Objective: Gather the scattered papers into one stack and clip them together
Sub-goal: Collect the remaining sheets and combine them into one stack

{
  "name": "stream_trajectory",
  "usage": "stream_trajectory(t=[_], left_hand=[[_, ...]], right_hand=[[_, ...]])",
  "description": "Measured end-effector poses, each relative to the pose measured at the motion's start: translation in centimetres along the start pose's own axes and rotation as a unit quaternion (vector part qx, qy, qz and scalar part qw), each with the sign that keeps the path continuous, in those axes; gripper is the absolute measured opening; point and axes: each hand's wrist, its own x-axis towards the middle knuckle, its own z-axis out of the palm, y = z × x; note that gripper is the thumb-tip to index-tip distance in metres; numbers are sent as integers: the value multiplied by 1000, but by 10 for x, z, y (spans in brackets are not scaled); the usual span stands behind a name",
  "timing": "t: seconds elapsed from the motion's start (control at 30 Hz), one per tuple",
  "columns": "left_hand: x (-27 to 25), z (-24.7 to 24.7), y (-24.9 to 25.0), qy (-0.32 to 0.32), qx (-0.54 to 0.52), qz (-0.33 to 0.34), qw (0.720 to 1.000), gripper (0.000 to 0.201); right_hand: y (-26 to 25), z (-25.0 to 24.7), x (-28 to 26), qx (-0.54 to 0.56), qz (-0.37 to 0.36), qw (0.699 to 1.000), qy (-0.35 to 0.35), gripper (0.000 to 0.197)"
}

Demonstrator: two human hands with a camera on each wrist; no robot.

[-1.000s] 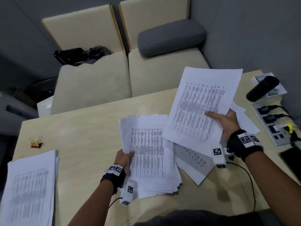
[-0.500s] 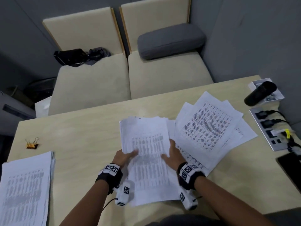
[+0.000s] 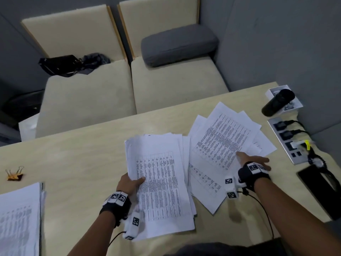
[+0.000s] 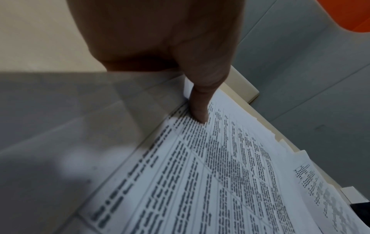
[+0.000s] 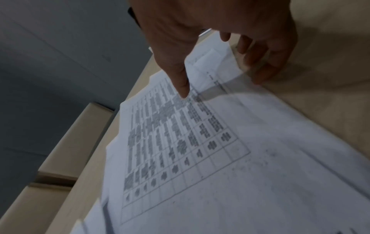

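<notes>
A thick stack of printed papers (image 3: 162,182) lies mid-table, and my left hand (image 3: 132,184) grips its left edge. In the left wrist view the thumb (image 4: 198,109) lies on the top sheet (image 4: 210,182); the fingers are hidden below. To the right, several loose sheets (image 3: 221,141) lie fanned out. My right hand (image 3: 252,162) is at their near right edge. Its thumb (image 5: 183,90) presses the top loose sheet (image 5: 180,134), and its fingers (image 5: 262,69) curl at that sheet's edge. A gold binder clip (image 3: 13,175) sits at the far left.
A second paper pile (image 3: 18,218) lies at the front left corner. Along the right side are a power strip (image 3: 287,143) with plugs, a black cylinder (image 3: 278,102) on a white box, and a dark phone (image 3: 321,191). Beige seats stand beyond the table (image 3: 73,163).
The right hand laid the sheet it held up onto the middle stack, then went back right to the fanned sheets. The left hand kept its grip on the stack.
</notes>
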Motion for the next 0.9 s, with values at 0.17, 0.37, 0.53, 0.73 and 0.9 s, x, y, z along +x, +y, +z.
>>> stream_trajectory(t=[0.17, 0.37, 0.53, 0.73, 0.9], left_hand=[[-9, -2, 17, -2, 25, 13, 1000, 49], [-9, -5, 19, -19, 50, 21, 998, 55], [12, -5, -4, -28, 41, 20, 999, 76], [1, -4, 11, -17, 56, 20, 998, 60], [-1, -4, 15, -15, 52, 21, 998, 52]], right_hand=[[-19, 28, -11, -12, -33, 999, -25, 133], [-24, 59, -35, 31, -49, 998, 36, 128], [-12, 57, -26, -8, -34, 998, 43, 139], [-2, 49, -13, 51, -43, 997, 32, 122], [0, 50, -11, 98, -46, 993, 56, 99]])
